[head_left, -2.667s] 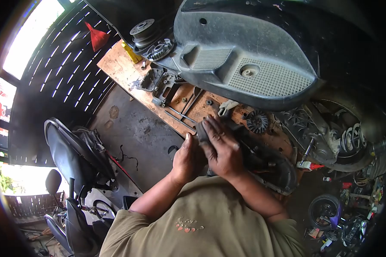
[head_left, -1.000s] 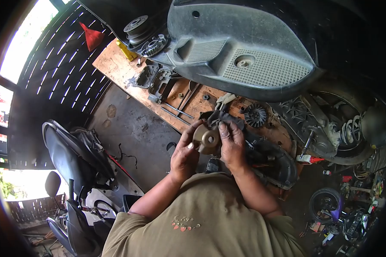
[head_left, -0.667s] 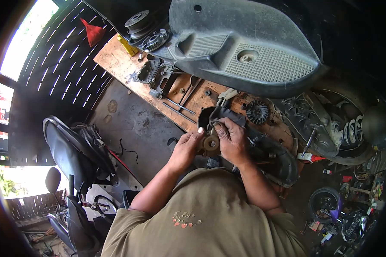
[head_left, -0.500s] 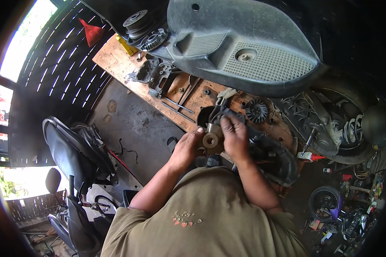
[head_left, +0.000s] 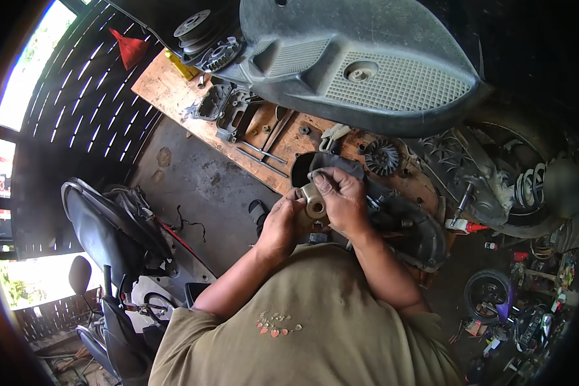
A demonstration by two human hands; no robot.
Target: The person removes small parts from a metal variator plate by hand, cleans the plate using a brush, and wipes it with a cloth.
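In front of my belly I hold a tan-grey metal plate [head_left: 314,196] with a raised round hub and a hole through its middle. My left hand [head_left: 281,222] pinches its left edge between thumb and fingers. My right hand [head_left: 343,199] grips the upper right edge, with bent fingers close to a small dark bit whose kind I cannot make out. Just behind the hands lies a dark cloth [head_left: 341,163] over a black engine casing [head_left: 415,238].
A wooden bench [head_left: 167,80] carries T-handle wrenches [head_left: 262,157], opened metal housings [head_left: 235,112], a finned fan wheel [head_left: 382,157] and a pale glove [head_left: 334,136]. Above it hangs a scooter's grey footboard [head_left: 392,83]. A scooter [head_left: 103,219] stands at left, a wheel [head_left: 487,294] at right.
My right hand has turned and moved slightly left and up, its fingers now at the plate's upper edge. The plate has tilted a little. The whole view has shifted slightly.
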